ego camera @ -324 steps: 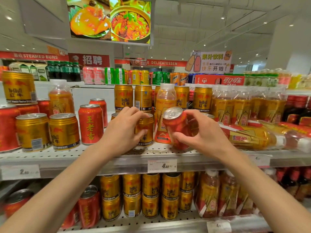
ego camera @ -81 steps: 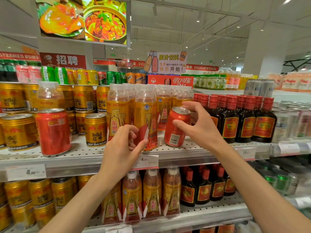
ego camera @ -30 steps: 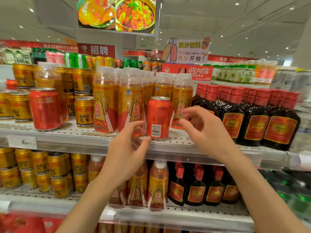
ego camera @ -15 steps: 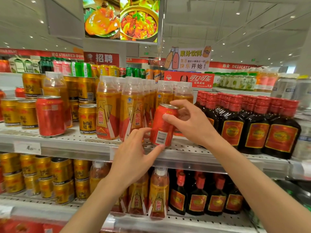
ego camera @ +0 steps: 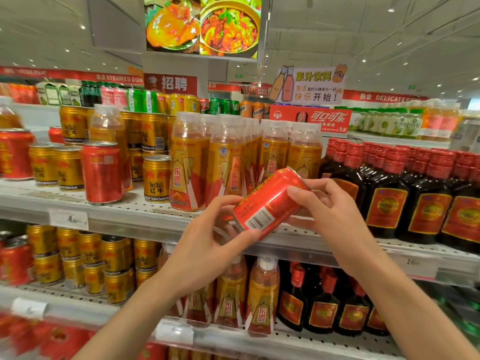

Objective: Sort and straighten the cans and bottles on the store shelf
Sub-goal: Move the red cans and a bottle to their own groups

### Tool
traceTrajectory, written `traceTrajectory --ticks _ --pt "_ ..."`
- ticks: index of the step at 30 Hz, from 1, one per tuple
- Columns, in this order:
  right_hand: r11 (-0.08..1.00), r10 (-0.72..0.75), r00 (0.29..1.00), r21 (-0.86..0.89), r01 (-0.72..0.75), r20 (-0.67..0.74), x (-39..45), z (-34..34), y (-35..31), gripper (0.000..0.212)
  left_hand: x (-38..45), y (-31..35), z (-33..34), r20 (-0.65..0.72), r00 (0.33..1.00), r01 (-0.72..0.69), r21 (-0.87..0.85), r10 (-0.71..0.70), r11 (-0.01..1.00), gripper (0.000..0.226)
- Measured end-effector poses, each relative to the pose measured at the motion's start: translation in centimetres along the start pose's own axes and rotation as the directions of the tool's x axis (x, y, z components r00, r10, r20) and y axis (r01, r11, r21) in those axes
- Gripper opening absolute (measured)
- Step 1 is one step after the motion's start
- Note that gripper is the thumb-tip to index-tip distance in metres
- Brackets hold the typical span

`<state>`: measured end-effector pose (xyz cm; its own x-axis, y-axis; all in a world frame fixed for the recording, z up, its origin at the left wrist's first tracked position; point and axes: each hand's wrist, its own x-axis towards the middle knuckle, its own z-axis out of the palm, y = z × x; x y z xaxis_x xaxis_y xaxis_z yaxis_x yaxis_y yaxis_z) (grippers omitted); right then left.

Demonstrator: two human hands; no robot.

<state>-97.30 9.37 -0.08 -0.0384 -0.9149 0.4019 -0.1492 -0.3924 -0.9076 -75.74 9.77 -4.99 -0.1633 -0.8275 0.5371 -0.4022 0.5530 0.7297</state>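
Note:
A red can (ego camera: 268, 201) with a barcode is tilted in the air in front of the upper shelf (ego camera: 145, 214). My left hand (ego camera: 207, 245) grips its lower end with thumb and fingers. My right hand (ego camera: 327, 214) holds its upper end. Behind the can stand orange drink bottles (ego camera: 185, 165) in rows. To their right are dark bottles with red caps (ego camera: 384, 196). Another red can (ego camera: 102, 172) stands upright further left, beside gold cans (ego camera: 155, 178).
The lower shelf (ego camera: 285, 341) carries gold cans (ego camera: 114, 266), orange bottles (ego camera: 262, 297) and dark bottles (ego camera: 322, 305). Price tags (ego camera: 68, 219) hang on the shelf edges. More drinks line a far aisle under hanging signs.
The red can stood on the shelf a second ago. My right hand took it, lifted it off and tipped it over; my left hand now grips its lower end too.

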Motion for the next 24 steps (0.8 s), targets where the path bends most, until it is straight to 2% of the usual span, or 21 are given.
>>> traceTrajectory --ticks 5,11,16,24 --pt "0.994 0.005 1.000 -0.112 -0.006 -0.010 -2.6 4.6 -1.1 0.035 -1.7 -2.4 -4.9 0.029 0.999 -0.026 -0.040 0.027 0.999 0.051" --pt "0.999 0.046 0.997 -0.017 -0.045 0.064 -4.9 13.9 -2.7 0.032 -4.0 -6.8 -14.4 0.069 0.996 -0.049 -0.070 0.054 0.996 0.053" --pt "0.998 0.068 0.992 0.007 -0.069 0.110 -5.1 21.2 -3.6 0.042 -5.1 -9.6 -21.7 0.092 0.995 -0.042 -0.050 0.047 0.998 0.049" --pt "0.998 0.064 0.979 -0.026 -0.060 0.195 -2.5 28.0 -3.8 0.042 -4.7 -13.4 -28.5 0.060 0.998 -0.017 -0.006 0.017 1.000 0.053"
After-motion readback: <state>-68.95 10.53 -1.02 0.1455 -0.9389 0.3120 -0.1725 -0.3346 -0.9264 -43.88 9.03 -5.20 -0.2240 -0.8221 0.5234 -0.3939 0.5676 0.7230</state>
